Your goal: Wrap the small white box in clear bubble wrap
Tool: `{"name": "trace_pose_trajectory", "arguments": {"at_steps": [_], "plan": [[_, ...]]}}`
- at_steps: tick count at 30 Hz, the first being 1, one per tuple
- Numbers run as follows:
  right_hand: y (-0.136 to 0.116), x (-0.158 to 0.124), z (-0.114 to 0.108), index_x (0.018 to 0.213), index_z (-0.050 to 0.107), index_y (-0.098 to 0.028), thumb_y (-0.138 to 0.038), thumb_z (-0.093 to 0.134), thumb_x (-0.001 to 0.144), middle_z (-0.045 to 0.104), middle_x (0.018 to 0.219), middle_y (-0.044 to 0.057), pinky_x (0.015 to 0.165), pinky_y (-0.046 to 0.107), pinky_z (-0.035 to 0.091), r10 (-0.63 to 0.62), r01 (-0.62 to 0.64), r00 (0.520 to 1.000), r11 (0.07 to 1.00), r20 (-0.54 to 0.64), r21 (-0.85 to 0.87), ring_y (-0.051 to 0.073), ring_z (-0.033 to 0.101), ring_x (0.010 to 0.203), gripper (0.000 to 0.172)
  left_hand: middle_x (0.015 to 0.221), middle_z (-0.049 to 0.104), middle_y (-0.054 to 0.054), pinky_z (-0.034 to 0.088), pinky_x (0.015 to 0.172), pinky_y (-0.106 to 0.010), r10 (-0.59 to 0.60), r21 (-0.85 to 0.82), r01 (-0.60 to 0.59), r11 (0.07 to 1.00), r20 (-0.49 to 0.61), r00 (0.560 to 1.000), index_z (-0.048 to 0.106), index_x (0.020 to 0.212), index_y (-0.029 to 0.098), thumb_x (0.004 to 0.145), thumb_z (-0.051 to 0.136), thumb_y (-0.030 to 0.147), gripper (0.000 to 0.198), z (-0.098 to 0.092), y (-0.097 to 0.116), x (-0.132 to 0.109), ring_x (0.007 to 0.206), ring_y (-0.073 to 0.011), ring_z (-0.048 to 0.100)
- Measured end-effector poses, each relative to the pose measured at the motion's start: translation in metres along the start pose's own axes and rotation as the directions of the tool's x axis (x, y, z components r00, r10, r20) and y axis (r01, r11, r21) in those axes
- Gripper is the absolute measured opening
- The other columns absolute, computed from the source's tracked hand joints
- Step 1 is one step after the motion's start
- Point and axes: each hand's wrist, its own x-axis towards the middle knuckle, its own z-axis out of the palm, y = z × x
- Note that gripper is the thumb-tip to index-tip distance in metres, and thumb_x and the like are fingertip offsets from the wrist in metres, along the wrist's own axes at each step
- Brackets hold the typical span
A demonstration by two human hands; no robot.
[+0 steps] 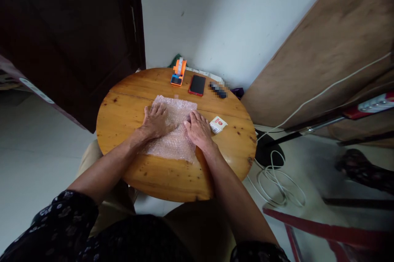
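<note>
A sheet of clear bubble wrap lies spread on the round wooden table. My left hand rests palm down on its left part, fingers apart and thumb stretched towards the middle. On the right edge of the wrap lies my right hand, its fingers stretched forward. A small dark patch shows at the right fingertips, too little to name. Just right of that hand sits a small white box with a red mark, not touched by it.
Along the table's far side stand an orange tape dispenser, a phone with a red edge, and a blurred-out dark object. A white wall rises behind. On the floor at right lie a coiled white cable and a red stool or chair.
</note>
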Motion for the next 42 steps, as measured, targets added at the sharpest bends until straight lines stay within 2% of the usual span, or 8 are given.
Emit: {"name": "trace_pose_trajectory", "arguments": {"at_steps": [5, 8, 10, 16, 22, 29, 38, 42], "plan": [[-0.004, 0.0, -0.001, 0.144, 0.048, -0.009, -0.034, 0.037, 0.101, 0.043, 0.157, 0.017, 0.114, 0.048, 0.033, 0.04, -0.04, 0.999, 0.998, -0.001, -0.049, 0.032, 0.043, 0.14, 0.051, 0.144, 0.055, -0.02, 0.019, 0.12, -0.06, 0.09, -0.017, -0.093, 0.996, -0.112, 0.99, 0.062, 0.129, 0.012, 0.093, 0.046, 0.062, 0.063, -0.006, 0.004, 0.002, 0.14, -0.0368, 0.043], [-0.005, 0.001, -0.002, 0.143, 0.05, -0.008, -0.032, 0.037, 0.101, 0.045, 0.156, 0.017, 0.112, 0.046, 0.035, 0.039, -0.038, 0.999, 0.996, 0.015, -0.086, 0.031, 0.045, 0.138, 0.05, 0.156, 0.043, -0.019, 0.018, 0.124, -0.052, 0.262, -0.011, -0.269, 0.963, -0.193, 0.945, 0.057, 0.138, 0.012, 0.095, 0.045, 0.057, 0.063, -0.003, 0.013, 0.003, 0.149, -0.0342, 0.031], [-0.004, 0.0, -0.003, 0.144, 0.049, -0.009, -0.032, 0.036, 0.102, 0.045, 0.156, 0.016, 0.112, 0.045, 0.035, 0.039, -0.037, 0.999, 0.993, 0.017, -0.108, 0.031, 0.045, 0.137, 0.05, 0.161, 0.036, -0.02, 0.018, 0.123, -0.056, 0.297, -0.028, -0.302, 0.953, -0.113, 0.948, 0.051, 0.144, 0.012, 0.096, 0.044, 0.057, 0.067, 0.001, 0.019, 0.003, 0.152, -0.0367, 0.025], [-0.015, -0.001, -0.028, 0.137, 0.056, -0.01, -0.021, 0.043, 0.096, 0.051, 0.149, 0.017, 0.109, 0.044, 0.039, 0.048, -0.025, 0.994, 0.977, 0.103, -0.213, 0.032, 0.048, 0.135, 0.045, 0.167, 0.021, -0.02, 0.011, 0.12, -0.069, 0.248, -0.079, -0.242, 0.967, 0.086, 0.965, 0.034, 0.156, 0.016, 0.095, 0.041, 0.058, 0.074, 0.004, 0.026, 0.008, 0.154, -0.0401, 0.015], [-0.043, 0.041, -0.03, 0.139, 0.056, -0.014, -0.012, 0.038, 0.094, 0.059, 0.143, 0.012, 0.114, 0.037, 0.037, -0.183, 0.185, 0.982, 0.981, 0.044, -0.058, 0.023, 0.052, 0.132, 0.048, 0.165, 0.024, -0.021, 0.007, 0.12, -0.071, 0.23, -0.106, -0.218, 0.97, 0.125, 0.965, 0.037, 0.155, 0.013, 0.093, 0.044, 0.058, 0.077, -0.002, 0.031, 0.009, 0.154, -0.042, 0.013], [-0.008, 0.041, 0.001, 0.144, 0.051, -0.01, -0.031, 0.033, 0.102, 0.048, 0.154, 0.014, 0.116, 0.044, 0.035, 0.144, -0.146, 0.989, 0.988, -0.035, -0.046, 0.029, 0.046, 0.14, 0.051, 0.167, 0.022, -0.017, 0.001, 0.12, -0.071, 0.202, -0.149, -0.188, 0.971, 0.086, 0.976, 0.036, 0.156, 0.018, 0.093, 0.037, 0.066, 0.079, 0.005, 0.033, 0.011, 0.156, -0.0388, 0.012], [-0.009, 0.034, -0.002, 0.148, 0.046, -0.011, -0.033, 0.034, 0.103, 0.042, 0.158, 0.012, 0.116, 0.044, 0.033, 0.193, -0.192, 0.981, 0.978, 0.002, -0.084, 0.029, 0.043, 0.142, 0.052, 0.167, 0.021, -0.019, 0.012, 0.124, -0.06, 0.177, -0.179, -0.155, 0.972, 0.115, 0.977, 0.032, 0.156, 0.015, 0.098, 0.036, 0.055, 0.071, -0.012, 0.024, 0.007, 0.155, -0.0336, 0.017], [-0.011, 0.032, -0.004, 0.147, 0.047, -0.011, -0.035, 0.031, 0.104, 0.043, 0.158, 0.012, 0.116, 0.043, 0.033, 0.168, -0.168, 0.986, 0.983, -0.01, -0.068, 0.029, 0.042, 0.141, 0.052, 0.167, 0.019, -0.018, 0.007, 0.124, -0.062, 0.185, -0.143, -0.16, 0.977, 0.183, 0.965, 0.032, 0.156, 0.016, 0.095, 0.044, 0.046, 0.069, -0.029, 0.03, 0.013, 0.156, -0.0328, 0.013]]}}
